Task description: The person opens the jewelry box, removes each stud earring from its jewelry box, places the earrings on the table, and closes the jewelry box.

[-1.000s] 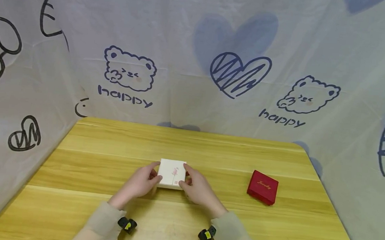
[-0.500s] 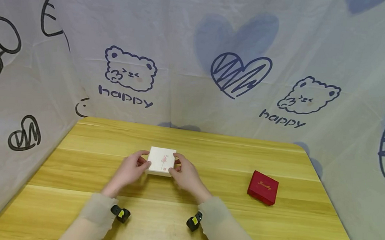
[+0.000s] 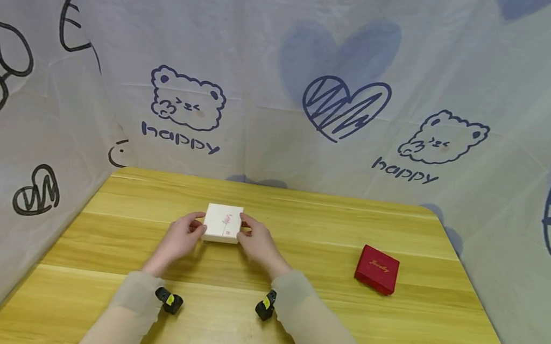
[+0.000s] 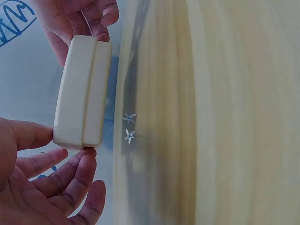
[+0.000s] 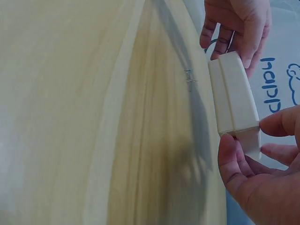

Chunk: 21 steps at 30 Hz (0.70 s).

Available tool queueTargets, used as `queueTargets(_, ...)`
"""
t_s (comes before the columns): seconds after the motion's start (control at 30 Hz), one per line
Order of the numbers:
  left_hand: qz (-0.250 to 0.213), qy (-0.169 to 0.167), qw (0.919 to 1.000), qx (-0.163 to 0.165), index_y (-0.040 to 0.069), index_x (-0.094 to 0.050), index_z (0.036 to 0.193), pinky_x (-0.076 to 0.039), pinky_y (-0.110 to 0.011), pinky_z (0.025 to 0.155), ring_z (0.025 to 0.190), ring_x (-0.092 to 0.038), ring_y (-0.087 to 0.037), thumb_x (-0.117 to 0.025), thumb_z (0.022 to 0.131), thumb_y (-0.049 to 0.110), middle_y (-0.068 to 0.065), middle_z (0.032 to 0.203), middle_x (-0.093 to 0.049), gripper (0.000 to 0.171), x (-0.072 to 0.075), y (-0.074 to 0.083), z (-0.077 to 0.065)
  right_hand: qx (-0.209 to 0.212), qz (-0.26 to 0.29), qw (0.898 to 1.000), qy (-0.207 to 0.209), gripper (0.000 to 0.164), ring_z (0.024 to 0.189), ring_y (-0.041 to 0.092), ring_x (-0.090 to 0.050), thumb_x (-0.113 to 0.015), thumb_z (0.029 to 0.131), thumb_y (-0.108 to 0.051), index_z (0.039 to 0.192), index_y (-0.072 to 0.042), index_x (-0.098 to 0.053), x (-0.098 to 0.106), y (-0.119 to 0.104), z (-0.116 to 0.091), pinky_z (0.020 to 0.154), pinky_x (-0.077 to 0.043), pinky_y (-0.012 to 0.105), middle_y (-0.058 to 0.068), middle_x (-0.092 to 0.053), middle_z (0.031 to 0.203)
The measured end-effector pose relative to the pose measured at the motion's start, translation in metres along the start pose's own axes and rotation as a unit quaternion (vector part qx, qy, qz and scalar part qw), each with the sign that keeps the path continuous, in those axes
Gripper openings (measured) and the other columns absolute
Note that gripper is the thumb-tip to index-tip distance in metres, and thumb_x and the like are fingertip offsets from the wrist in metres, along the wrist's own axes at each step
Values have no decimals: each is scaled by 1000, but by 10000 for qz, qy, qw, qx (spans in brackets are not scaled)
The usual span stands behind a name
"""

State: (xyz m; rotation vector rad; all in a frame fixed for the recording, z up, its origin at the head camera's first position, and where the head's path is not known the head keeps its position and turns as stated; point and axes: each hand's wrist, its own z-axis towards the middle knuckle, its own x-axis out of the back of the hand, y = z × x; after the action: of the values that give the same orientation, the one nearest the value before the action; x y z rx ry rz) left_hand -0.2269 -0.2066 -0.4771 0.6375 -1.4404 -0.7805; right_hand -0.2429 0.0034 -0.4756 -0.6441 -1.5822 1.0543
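A small white jewelry box [image 3: 223, 223] with a pink flower on its lid is held between both hands. My left hand [image 3: 180, 237] pinches its left side, thumb near the front corner. On the opposite side, my right hand [image 3: 260, 245] grips it with thumb and fingers. From the left wrist, the box [image 4: 82, 93] shows a seam between lid and base and hangs over the table. Below it, two tiny silvery star-shaped pieces [image 4: 129, 136] lie on the wood; the right wrist view also shows these shiny pieces [image 5: 190, 77]. In the head view they are hidden.
To the right on the wooden table [image 3: 263, 327] lies a red box [image 3: 377, 270] with gold lettering. Behind the table's far edge hangs a pale cloth [image 3: 263, 84] printed with hearts and bears. Each wrist carries a black camera [image 3: 172, 302].
Both hands have carried the white box to the left and farther back across the table. It stays between them throughout. The red box has not moved.
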Motion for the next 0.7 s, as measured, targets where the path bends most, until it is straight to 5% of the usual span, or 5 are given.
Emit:
queueTargets(0.27, 113, 70, 9999, 12, -9, -48, 138, -49, -48, 87, 104, -59, -36, -50, 101, 8, -26, 115, -62, 41, 0, -7, 4, -128, 251, 9995, 141, 54, 107, 22, -61, -56, 95, -4, 147, -3, -42, -13, 6, 10, 78, -53, 27, 16, -55, 136)
queueTargets(0.7, 362, 50, 9993, 114, -11, -47, 137, -46, -51, 90, 107, -57, -39, -48, 100, 7, -28, 116, -60, 41, 1, -21, 9, -444, 372, 9981, 186, 53, 69, 10, -56, -54, 97, -2, 148, -5, -41, -28, 7, 22, 57, -49, 22, 12, -54, 139)
